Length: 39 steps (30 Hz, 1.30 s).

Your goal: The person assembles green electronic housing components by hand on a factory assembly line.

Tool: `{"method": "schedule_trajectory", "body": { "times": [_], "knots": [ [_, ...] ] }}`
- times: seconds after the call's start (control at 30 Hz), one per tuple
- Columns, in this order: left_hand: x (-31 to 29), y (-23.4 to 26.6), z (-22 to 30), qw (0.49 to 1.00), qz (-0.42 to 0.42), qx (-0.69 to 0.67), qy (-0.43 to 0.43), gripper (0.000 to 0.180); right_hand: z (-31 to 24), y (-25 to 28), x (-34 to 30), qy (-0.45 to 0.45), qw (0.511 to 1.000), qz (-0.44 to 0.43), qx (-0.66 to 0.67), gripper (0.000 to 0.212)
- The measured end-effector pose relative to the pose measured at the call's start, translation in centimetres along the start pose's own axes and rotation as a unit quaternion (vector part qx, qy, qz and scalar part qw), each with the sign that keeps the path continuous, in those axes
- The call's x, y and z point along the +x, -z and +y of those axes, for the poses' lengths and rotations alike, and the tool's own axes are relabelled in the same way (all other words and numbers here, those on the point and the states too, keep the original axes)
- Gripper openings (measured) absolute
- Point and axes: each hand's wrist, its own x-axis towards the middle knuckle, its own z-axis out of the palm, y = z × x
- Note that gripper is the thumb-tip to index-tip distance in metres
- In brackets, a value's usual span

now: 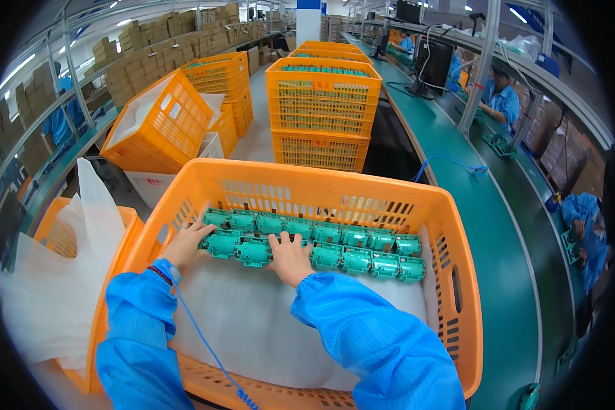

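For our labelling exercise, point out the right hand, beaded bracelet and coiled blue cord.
Right hand (292,262), head view: back of hand.
Beaded bracelet (160,275), head view: dark beads.
Coiled blue cord (245,398), head view: coiled section.

"Where does this view look from?"

"From my head: it's the left one of two fisheye cameras I wear, so its left is my left."

"Which way does it face?"

"Forward and down, over my blue sleeves (140,331), with my left hand (184,244), my right hand (292,260) and the orange basket (314,172) below the middle."

"How near is it?"

"Close above my hands. The stacked crates (324,102) stand farther ahead, and the pillar (309,26) well beyond them."

"And its sides?"

"Wide; the green bench (482,260) on my right curves toward the dark rim."
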Motion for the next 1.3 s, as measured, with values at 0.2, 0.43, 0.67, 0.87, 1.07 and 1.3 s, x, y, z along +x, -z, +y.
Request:
{"method": "schedule_trajectory", "body": {
  "times": [0.2,0.43,0.67,0.87,1.07,1.3],
  "knots": [
    [1.9,-2.7,-2.3,0.998,-0.031,-0.049,0.017,0.065,1.0,-1.9,1.8,-0.006,1.0,-0.011,-0.018,0.063],
    [3.0,-5.0,-2.6,0.999,-0.052,0.003,0.002,0.063,2.0,-3.6,2.1,-0.032,0.999,-0.035,-0.025,0.065],
    [3.0,-4.9,-1.6,0.991,-0.123,0.011,0.046,0.063,2.8,-5.2,2.0,-0.036,0.995,-0.076,-0.056,0.067],
    [2.2,-6.1,-1.1,0.992,-0.099,0.061,0.046,0.059,1.7,-2.6,-1.4,-0.006,0.99,-0.017,-0.139,0.058],
    [4.2,-1.7,2.1,0.98,-0.132,0.144,0.034,0.06,3.3,11.4,-13.2,0.125,0.971,-0.125,-0.158,0.045],
    [4.6,5.5,24.3,0.977,-0.002,0.076,-0.198,0.053,10.5,23.3,-29.8,0.1,0.991,0.06,-0.071,0.032]
  ]
}}
